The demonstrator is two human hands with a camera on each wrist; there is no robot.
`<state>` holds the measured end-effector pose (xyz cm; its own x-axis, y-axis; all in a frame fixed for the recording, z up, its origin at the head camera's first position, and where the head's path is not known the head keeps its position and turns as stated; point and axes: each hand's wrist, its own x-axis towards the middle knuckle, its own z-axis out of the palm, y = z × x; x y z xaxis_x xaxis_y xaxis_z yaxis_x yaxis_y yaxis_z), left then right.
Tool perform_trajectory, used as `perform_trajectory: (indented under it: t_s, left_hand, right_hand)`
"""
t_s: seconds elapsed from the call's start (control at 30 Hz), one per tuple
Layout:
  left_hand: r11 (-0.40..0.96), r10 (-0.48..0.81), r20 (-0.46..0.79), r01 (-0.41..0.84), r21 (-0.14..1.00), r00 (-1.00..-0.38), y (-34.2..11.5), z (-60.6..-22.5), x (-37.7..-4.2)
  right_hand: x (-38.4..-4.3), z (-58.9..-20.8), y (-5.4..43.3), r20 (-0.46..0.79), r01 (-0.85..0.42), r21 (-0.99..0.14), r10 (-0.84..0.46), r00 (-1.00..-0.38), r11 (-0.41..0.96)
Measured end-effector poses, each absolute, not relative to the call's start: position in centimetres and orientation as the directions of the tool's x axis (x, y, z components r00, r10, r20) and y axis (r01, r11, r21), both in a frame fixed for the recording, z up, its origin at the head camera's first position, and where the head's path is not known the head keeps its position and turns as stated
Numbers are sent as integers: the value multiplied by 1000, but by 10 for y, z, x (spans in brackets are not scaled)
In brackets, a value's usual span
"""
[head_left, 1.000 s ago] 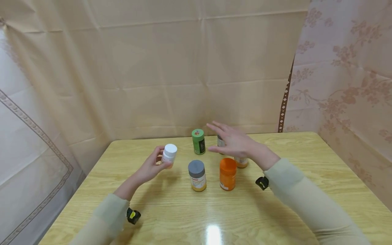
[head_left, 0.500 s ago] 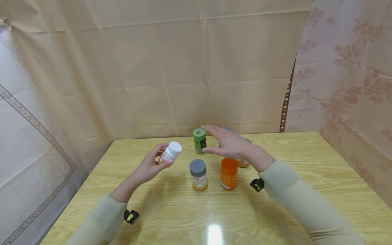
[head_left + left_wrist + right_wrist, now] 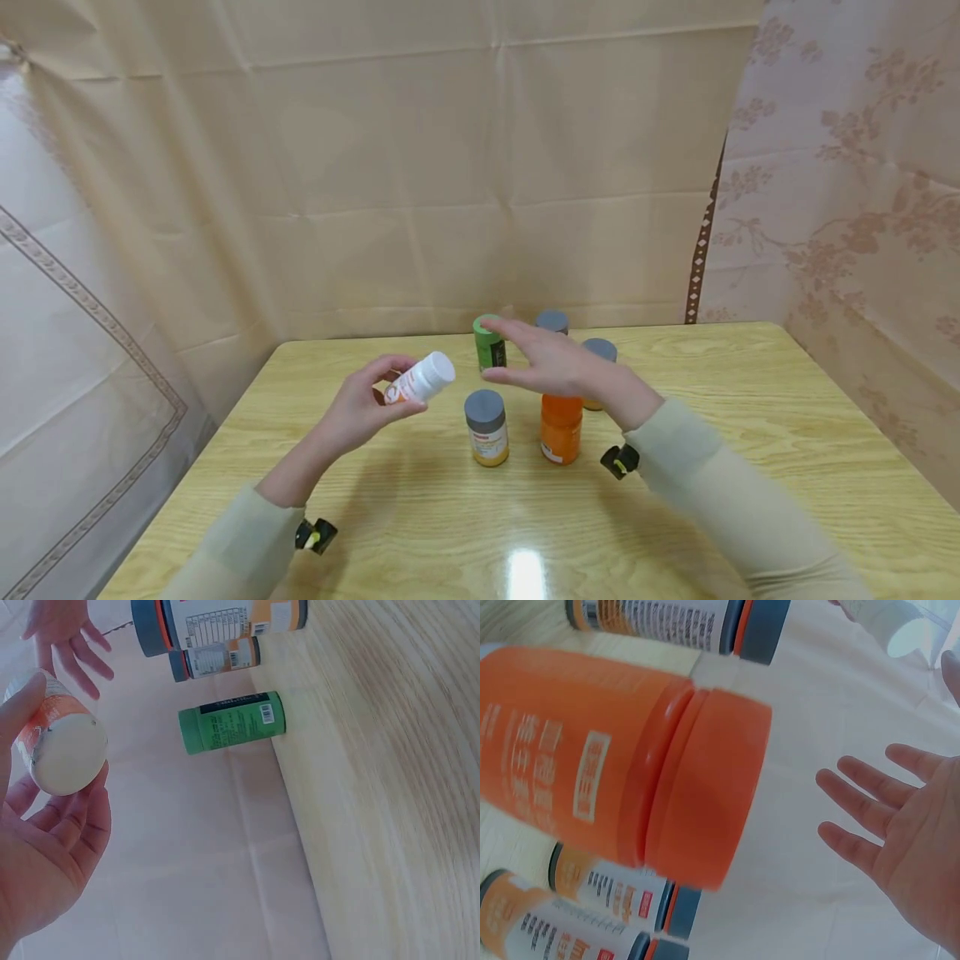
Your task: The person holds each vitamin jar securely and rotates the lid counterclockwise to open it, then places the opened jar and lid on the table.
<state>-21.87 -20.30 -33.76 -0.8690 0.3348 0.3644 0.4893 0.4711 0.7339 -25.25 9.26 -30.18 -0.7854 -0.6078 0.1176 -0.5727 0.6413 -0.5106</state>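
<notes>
Holding the white-capped pill bottle [image 3: 408, 383] above the counter [image 3: 420, 508] between thumb and fingers of your left grip [image 3: 360, 406], you have its long axis tilted, cap [image 3: 441, 367] toward two o'clock in the head view, your empty, extended right grip [image 3: 551, 360] apart at three o'clock.

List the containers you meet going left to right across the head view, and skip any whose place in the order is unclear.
White bottle in the left hand → front grey-lidded jar → orange jar → rightmost grey-lidded jar.
</notes>
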Motion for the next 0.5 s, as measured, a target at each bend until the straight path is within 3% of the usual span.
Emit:
perform_trajectory:
  t_s: [0.5]
  left_hand:
    - [491, 334, 377, 501, 713, -864, -197, -334, -207]
  right_hand:
    - [-246, -303, 81, 209, -672, -497, -676, -707, 549]
